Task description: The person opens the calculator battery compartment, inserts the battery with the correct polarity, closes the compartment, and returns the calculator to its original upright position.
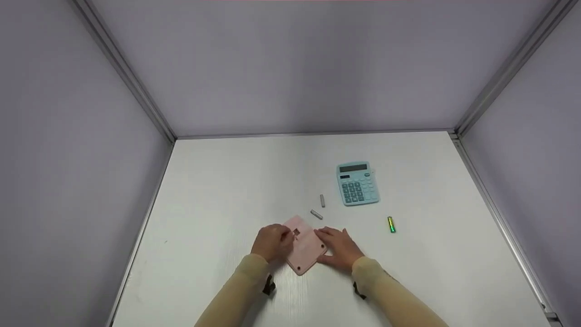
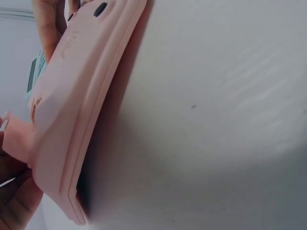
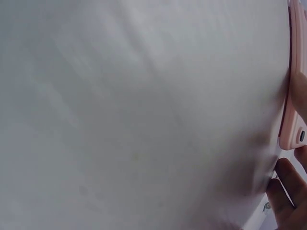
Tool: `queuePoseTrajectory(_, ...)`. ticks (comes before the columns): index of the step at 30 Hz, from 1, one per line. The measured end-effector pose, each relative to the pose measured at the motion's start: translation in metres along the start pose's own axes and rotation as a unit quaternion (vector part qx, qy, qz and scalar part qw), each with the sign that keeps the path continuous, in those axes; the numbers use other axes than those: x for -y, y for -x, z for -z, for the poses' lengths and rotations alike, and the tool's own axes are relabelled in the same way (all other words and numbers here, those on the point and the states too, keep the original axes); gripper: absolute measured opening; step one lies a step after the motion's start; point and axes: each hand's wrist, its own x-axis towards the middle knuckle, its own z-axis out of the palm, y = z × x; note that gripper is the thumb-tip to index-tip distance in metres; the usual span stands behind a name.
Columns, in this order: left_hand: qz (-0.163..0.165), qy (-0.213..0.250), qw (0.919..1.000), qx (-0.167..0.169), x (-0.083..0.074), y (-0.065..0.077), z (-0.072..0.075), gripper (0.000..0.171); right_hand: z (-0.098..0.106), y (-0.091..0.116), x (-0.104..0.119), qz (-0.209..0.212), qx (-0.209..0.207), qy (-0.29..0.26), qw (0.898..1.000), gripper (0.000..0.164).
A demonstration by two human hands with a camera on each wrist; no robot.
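Note:
A pink calculator (image 1: 307, 250) lies face down on the table, with a dark battery opening (image 1: 296, 232) showing in its back. My left hand (image 1: 272, 243) is over its left side. In the left wrist view, the fingers (image 2: 21, 201) pinch a small pink battery cover (image 2: 18, 139) tilted up at the opening. My right hand (image 1: 341, 249) grips the calculator's right corner, thumb on the near edge and fingers along the far one. The right wrist view catches only that corner of the pink calculator (image 3: 290, 129) and part of the right hand (image 3: 292, 187).
Two grey batteries, one battery (image 1: 317, 214) close beyond the pink calculator and another battery (image 1: 322, 200) farther back, lie on the white table (image 1: 218, 181). A blue calculator (image 1: 357, 184) lies face up behind. To the right is a green and gold battery (image 1: 391, 225).

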Motion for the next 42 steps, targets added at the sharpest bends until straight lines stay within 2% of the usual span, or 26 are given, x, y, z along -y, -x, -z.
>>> queuePoseTrajectory(6, 0.007, 0.006, 0.9999, -0.008, 0.0, 0.0, 0.0, 0.013, -0.002, 0.0, -0.002, 0.005, -0.005, -0.004, 1.0, 0.078)
queuePoseTrajectory(14, 0.043, 0.016, 0.9989, 0.012, 0.001, 0.001, -0.001, 0.018, 0.001, 0.003, 0.0, 0.003, 0.006, -0.01, 1.0, 0.077)
queuePoseTrajectory(22, 0.05, 0.006, 0.9987, 0.005, 0.003, 0.001, -0.003, 0.024, 0.003, 0.004, 0.002, -0.005, 0.012, -0.02, 1.0, 0.076)
queuePoseTrajectory(25, 0.037, 0.004, 0.9993, -0.003, 0.004, 0.002, -0.004, 0.023, 0.003, 0.003, 0.002, -0.003, 0.011, -0.019, 1.0, 0.076)
queuePoseTrajectory(31, -0.015, -0.023, 0.9994, -0.021, 0.007, 0.003, -0.004, 0.02, 0.002, 0.002, 0.001, -0.003, 0.012, -0.014, 1.0, 0.077)
queuePoseTrajectory(38, -0.037, -0.042, 0.9984, -0.011, 0.009, 0.007, -0.005, 0.023, 0.001, 0.002, -0.001, 0.006, 0.005, -0.018, 1.0, 0.077)
queuePoseTrajectory(42, -0.056, -0.051, 0.9967, -0.026, 0.01, 0.011, -0.008, 0.023, 0.0, 0.001, -0.002, 0.008, 0.001, -0.009, 1.0, 0.077)
